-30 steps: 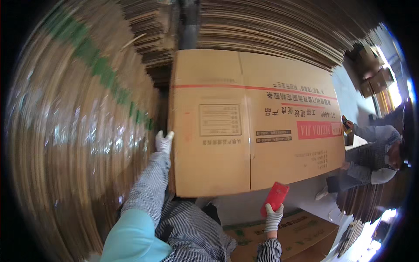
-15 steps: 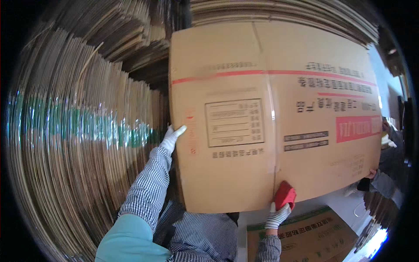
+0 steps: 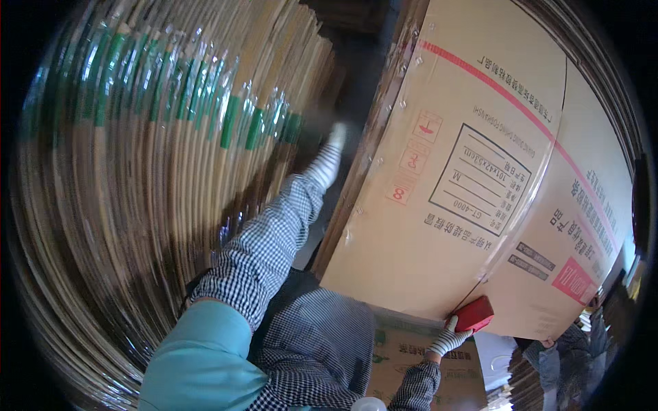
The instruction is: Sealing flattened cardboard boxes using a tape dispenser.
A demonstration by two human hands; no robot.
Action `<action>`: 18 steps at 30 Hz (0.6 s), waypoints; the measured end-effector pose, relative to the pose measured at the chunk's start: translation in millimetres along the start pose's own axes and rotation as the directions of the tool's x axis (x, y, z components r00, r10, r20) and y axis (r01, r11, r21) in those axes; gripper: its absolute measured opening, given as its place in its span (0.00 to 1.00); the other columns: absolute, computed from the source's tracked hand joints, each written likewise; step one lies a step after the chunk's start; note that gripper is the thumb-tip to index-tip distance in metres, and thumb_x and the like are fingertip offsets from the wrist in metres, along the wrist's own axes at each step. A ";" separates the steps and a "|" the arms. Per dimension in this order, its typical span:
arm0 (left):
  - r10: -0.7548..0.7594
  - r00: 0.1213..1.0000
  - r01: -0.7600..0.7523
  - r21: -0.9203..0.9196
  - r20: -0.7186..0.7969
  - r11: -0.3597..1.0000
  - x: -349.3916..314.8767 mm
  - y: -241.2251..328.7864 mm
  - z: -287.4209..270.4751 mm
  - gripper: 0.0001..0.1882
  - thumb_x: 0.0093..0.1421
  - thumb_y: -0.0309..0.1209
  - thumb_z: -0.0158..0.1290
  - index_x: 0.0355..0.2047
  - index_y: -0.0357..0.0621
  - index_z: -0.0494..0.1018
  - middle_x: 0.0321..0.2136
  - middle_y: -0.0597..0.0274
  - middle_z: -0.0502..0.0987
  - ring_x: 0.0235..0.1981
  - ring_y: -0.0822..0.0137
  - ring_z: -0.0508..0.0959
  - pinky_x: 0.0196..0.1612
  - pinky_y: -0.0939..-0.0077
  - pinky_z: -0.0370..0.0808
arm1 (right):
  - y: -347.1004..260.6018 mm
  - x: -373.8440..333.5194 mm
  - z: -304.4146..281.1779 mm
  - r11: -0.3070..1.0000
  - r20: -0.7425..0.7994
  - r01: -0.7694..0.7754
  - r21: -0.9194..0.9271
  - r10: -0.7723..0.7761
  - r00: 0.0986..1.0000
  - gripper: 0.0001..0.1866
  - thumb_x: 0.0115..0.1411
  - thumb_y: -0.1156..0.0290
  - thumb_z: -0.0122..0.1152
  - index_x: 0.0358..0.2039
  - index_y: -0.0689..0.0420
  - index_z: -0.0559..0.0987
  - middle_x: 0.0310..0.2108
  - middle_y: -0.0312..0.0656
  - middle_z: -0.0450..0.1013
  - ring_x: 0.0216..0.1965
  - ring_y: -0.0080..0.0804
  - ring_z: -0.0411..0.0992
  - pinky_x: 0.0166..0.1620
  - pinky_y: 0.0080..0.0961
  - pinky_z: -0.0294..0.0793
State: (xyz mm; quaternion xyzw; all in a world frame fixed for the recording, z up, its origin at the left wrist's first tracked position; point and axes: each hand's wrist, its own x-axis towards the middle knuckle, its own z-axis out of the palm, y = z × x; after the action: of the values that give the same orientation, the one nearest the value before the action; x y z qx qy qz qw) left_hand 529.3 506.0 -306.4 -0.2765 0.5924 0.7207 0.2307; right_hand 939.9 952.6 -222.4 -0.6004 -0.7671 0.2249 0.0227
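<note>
A large flattened brown carton [image 3: 404, 253] with red stripes and dark print fills the right side, tilted in view. My left hand [image 3: 334, 142], in a white glove, reaches into the dark gap between the carton's left edge and the stacked cardboard; its fingers are smeared and partly hidden. In a striped white glove, my right hand [image 3: 449, 338] grips a red block-shaped object [image 3: 475, 315] at the carton's lower edge. What exactly the red object is, I cannot make out.
Upright flattened cartons wrapped in clear film [image 3: 171, 164] line the left. A co-worker's hand [image 3: 547, 344] is at the big carton's lower right edge. A lower carton with green print [image 3: 411, 383] lies beneath it. Something round and white [image 3: 369, 404] shows at the bottom edge.
My view has turned, so the big carton appears farther right and more tilted. My left hand has left the carton's left edge and reaches into the gap. My right hand still holds the red object.
</note>
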 end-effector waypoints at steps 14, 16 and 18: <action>0.654 0.746 -0.548 0.673 0.124 0.497 -51.8 9.1 98.8 0.45 0.60 0.51 0.53 0.70 0.39 0.51 0.67 0.32 0.53 0.68 0.37 0.55 0.70 0.53 0.53 | 44.1 63.3 -1.6 0.768 0.039 -0.097 0.633 0.094 0.995 0.37 0.58 0.67 0.71 0.62 0.61 0.62 0.55 0.51 0.68 0.48 0.44 0.70 0.51 0.37 0.75; 0.610 0.726 -0.505 0.848 0.318 0.159 -48.0 9.1 86.7 0.44 0.61 0.48 0.54 0.70 0.43 0.50 0.68 0.31 0.50 0.69 0.36 0.53 0.70 0.47 0.49 | 13.3 21.1 19.7 0.854 0.133 -0.146 0.500 0.091 0.987 0.40 0.58 0.62 0.70 0.63 0.65 0.60 0.54 0.53 0.70 0.47 0.46 0.72 0.51 0.38 0.74; 0.612 0.709 -0.529 0.838 0.350 0.133 -39.3 6.6 71.1 0.44 0.64 0.48 0.51 0.73 0.48 0.44 0.69 0.32 0.48 0.71 0.37 0.49 0.71 0.43 0.44 | -19.9 3.5 15.0 0.989 0.106 -0.039 0.141 0.024 0.994 0.41 0.55 0.60 0.72 0.60 0.68 0.62 0.47 0.51 0.74 0.44 0.42 0.73 0.52 0.34 0.73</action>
State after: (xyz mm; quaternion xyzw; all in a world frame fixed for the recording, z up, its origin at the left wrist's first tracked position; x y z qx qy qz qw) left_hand 545.2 574.3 -264.8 0.1133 0.9469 0.2998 0.0257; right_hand 916.2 947.6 -229.3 -0.5965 -0.7397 0.3107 0.0220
